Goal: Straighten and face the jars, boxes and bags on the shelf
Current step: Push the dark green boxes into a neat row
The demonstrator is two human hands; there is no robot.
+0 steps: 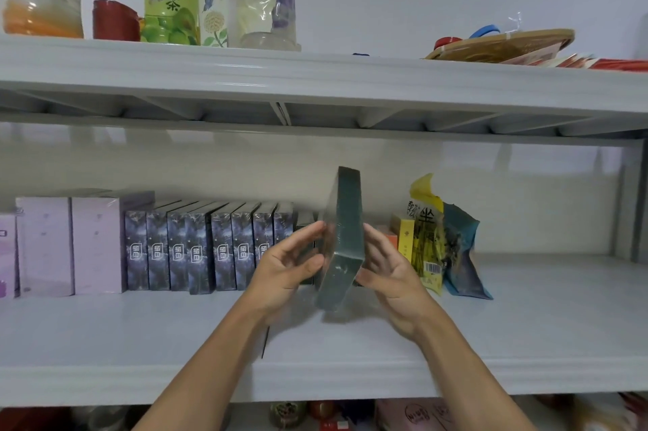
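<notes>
Box in hand: a dark green box [345, 238] was held between both hands, above the middle shelf [350, 353] and forward of the row, tilted with its top leaning left.
Long axis: near vertical; the narrow spine was turned toward the camera.
Left hand [291, 266]: fingers were nearly straight, tips touching the box's left face; no curled grip was seen.
Right hand [389, 266]: fingers were spread and laid against the box's right face.
Nearer hand: both were set level at the lower half, one on each side; neither was clearly nearer.
Row: dark patterned boxes [196, 248] stood upright along the shelf's back, left of the box; lilac boxes [70, 245] stood further toward the left edge.
Gap: judged to lie directly behind the hands, between the row and a small yellow box [405, 238].
Bags: a yellow bag [426, 231] and a blue bag [463, 255] leaned toward the right end.
</notes>
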